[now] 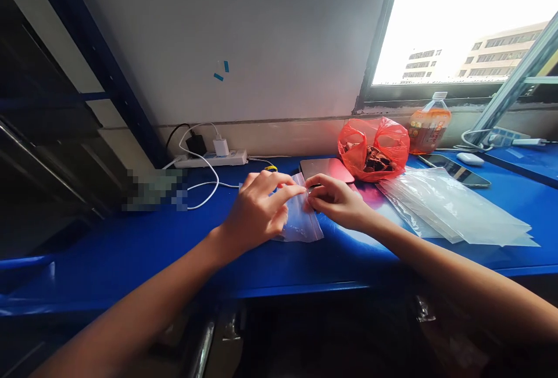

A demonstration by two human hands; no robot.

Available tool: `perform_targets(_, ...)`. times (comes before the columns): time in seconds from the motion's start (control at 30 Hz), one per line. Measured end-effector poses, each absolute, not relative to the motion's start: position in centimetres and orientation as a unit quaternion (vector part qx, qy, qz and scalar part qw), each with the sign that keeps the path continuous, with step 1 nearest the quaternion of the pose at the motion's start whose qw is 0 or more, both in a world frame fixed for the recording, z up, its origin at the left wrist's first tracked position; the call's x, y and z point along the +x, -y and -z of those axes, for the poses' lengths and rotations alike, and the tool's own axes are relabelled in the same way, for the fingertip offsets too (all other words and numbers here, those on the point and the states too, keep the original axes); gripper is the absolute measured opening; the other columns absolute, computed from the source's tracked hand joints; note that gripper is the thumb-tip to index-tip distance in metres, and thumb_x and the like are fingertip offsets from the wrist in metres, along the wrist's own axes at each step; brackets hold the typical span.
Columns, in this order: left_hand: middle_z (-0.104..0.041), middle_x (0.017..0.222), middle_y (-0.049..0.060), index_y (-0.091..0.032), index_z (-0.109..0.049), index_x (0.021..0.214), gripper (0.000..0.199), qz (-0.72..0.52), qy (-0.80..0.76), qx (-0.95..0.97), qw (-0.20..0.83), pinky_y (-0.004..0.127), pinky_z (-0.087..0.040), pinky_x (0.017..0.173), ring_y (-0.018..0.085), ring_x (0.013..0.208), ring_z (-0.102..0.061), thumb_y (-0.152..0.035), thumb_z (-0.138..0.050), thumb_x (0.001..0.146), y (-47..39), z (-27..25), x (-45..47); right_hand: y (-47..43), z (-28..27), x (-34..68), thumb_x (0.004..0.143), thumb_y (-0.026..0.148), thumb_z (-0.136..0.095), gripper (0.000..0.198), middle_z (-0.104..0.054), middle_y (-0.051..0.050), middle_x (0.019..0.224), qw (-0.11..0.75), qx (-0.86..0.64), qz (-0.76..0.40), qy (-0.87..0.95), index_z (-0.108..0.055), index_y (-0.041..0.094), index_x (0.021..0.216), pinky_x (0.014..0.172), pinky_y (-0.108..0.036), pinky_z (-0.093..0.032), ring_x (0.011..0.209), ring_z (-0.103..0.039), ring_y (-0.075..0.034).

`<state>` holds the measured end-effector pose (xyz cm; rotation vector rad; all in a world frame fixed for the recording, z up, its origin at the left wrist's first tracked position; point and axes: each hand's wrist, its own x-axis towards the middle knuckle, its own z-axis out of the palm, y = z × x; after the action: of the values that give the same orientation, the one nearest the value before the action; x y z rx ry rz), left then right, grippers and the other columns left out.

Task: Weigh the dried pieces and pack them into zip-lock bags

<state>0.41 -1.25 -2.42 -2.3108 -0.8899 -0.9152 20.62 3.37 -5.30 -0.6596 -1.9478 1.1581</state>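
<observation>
A small clear plastic zip bag (303, 224) lies on the blue table (131, 244) in front of me. My left hand (259, 209) rests on its left part, fingertips pinching the top edge. My right hand (337, 200) pinches the same top edge from the right side. Both hands meet near the bag's upper rim. A flat silver scale (326, 168) sits just behind the bag.
A red plastic bag (375, 148) holding dark pieces stands behind the scale. A stack of clear bags (453, 206) lies to the right. A phone (455, 170), a drink bottle (429, 125), a white case (471, 159) and a power strip (213, 160) with cables line the wall.
</observation>
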Motion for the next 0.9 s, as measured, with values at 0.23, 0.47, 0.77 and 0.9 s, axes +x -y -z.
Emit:
perform_targets(0.23, -0.058, 0.104, 0.008, -0.019, -0.065, 0.092, 0.012, 0.262, 0.3, -0.889, 0.227, 0.031, -0.051, 0.072, 0.015, 0.076, -0.056, -0.016, -0.053, 0.089, 0.9, 2.7, 1.1, -2.8, 5.4, 20.3, 0.082, 0.015, -0.048, 0.022, -0.067, -0.002, 0.075, 0.36, -0.241, -0.368, 0.823, -0.058, 0.015, 0.102, 0.066, -0.026, -0.049, 0.07, -0.063, -0.014)
perform_targets(0.47, -0.05, 0.109, 0.008, -0.02, -0.065, 0.093, 0.015, 0.228, 0.332, -0.881, 0.247, 0.029, -0.051, 0.063, 0.012, 0.069, -0.052, -0.02, -0.05, 0.091, 1.2, 2.7, 0.8, -2.0, 5.4, 19.9, 0.084, 0.014, -0.05, 0.04, -0.068, -0.002, 0.079, 0.351, -0.258, -0.286, 0.853, -0.05, 0.014, 0.125, 0.066, -0.026, -0.047, 0.07, -0.061, -0.013)
perform_targets(0.77, -0.056, 0.095, 0.004, -0.022, -0.063, 0.099, 0.021, 0.165, 0.317, -0.889, 0.286, 0.026, -0.046, 0.056, 0.013, 0.062, -0.052, -0.011, -0.048, 0.088, 1.5, 2.6, 1.0, -1.7, 5.3, 20.1, 0.087, 0.013, -0.044, 0.047, -0.063, -0.001, 0.079, 0.327, -0.222, -0.251, 0.884, -0.03, 0.015, 0.131, 0.064, -0.025, -0.043, 0.07, -0.056, -0.012)
perform_targets(0.9, -0.052, 0.098, 0.006, -0.019, -0.062, 0.094, 0.016, 0.151, 0.326, -0.889, 0.286, 0.027, -0.045, 0.053, 0.013, 0.06, -0.05, -0.012, -0.048, 0.089, 1.8, 2.2, 0.6, -2.3, 5.7, 20.0, 0.084, 0.01, -0.042, 0.037, -0.055, 0.004, 0.071, 0.353, -0.24, -0.22, 0.877, -0.033, 0.017, 0.119, 0.058, -0.022, -0.038, 0.06, -0.05, -0.01)
